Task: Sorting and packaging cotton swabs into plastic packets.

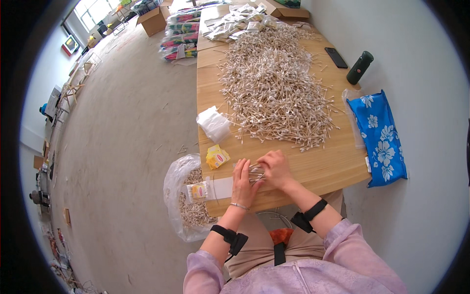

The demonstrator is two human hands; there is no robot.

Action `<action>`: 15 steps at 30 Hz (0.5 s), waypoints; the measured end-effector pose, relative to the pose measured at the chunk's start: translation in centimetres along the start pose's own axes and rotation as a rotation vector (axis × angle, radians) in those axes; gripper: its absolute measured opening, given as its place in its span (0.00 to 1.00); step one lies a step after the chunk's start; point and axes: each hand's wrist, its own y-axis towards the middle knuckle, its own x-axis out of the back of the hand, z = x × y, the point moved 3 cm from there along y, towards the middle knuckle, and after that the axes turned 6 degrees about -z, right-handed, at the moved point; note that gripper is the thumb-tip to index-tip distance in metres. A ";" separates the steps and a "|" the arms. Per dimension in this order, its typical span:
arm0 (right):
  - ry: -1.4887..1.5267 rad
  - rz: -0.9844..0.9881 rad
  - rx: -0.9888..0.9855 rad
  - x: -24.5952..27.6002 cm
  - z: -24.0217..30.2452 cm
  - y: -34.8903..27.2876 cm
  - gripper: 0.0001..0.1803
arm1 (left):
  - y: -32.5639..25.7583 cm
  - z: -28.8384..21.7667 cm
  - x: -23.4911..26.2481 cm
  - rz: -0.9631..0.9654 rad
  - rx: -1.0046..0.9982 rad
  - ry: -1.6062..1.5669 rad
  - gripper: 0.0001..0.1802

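Note:
Both my hands work at the near edge of a long wooden table [333, 166]. My left hand [242, 182] and my right hand [275, 169] together grip a small bundle of cotton swabs [255, 172] with wooden sticks, held between the fingers. Just beyond them a large heap of loose cotton swabs [274, 83] spreads over the table's middle. Beside my left hand lie a packed clear bag of swabs [198, 191] and a flat empty clear bag [223, 187].
A stack of small clear bags [214, 123] and yellow labels [217, 157] lie at the left edge. A plastic sack of swabs [188, 201] hangs below. A phone [336, 57], a dark green bottle [360, 67] and a blue flowered pouch [382, 137] sit right.

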 end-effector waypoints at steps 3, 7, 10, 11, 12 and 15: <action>0.059 -0.205 -0.140 2.0 -1.9 -0.4 0.10 | 0.3 -0.2 -0.2 0.010 0.001 -0.025 0.43; 0.171 -0.269 -0.206 1.9 -2.4 -1.3 0.14 | 0.4 0.4 -0.9 0.093 -0.029 -0.017 0.40; 0.416 -0.095 -0.217 0.0 -1.3 -2.0 0.19 | 0.6 0.9 -1.1 0.137 -0.005 -0.020 0.39; 0.439 -0.157 -0.214 -0.2 -1.0 -2.5 0.21 | 0.7 0.5 -1.0 0.138 -0.006 -0.020 0.39; 0.462 -0.219 -0.212 -0.1 -0.8 -2.7 0.22 | 0.7 0.1 -0.7 0.098 0.022 -0.042 0.40; 0.605 -0.513 -0.430 0.2 -2.9 -3.0 0.25 | 0.5 -0.3 -0.2 0.012 0.091 -0.065 0.41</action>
